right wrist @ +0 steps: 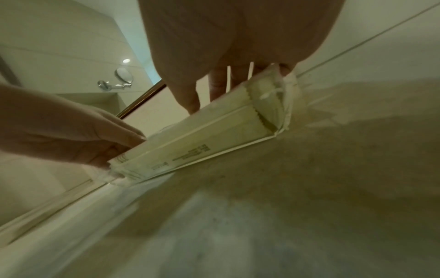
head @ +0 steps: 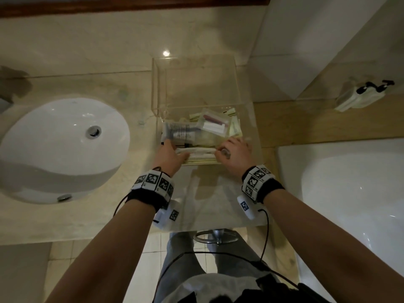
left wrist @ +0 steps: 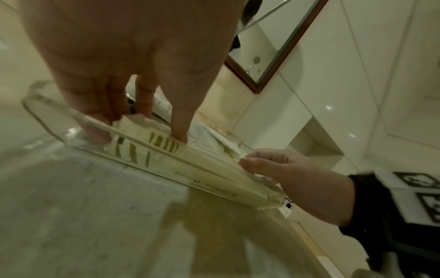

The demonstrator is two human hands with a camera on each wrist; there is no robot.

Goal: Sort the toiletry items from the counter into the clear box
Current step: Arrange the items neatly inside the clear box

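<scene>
The clear box (head: 196,84) stands on the beige counter right of the sink. Both hands reach over its near wall. My left hand (head: 175,149) pinches the left end of a long pale packet (head: 201,152), and my right hand (head: 227,149) pinches its right end. The packet lies along the near wall on a stack of yellowish sachets. In the left wrist view the thumb and fingers (left wrist: 142,122) bear on the packet (left wrist: 202,161). In the right wrist view my right hand (right wrist: 228,90) holds the packet's (right wrist: 202,135) crimped end. A printed tube (head: 179,132) and a clear pouch (head: 215,123) lie deeper inside.
A white sink (head: 63,147) is set in the counter at the left. A white tub (head: 349,193) lies to the right, and a small white dispenser (head: 358,97) stands on the ledge behind it. A dark mirror frame (head: 131,3) runs above the back wall.
</scene>
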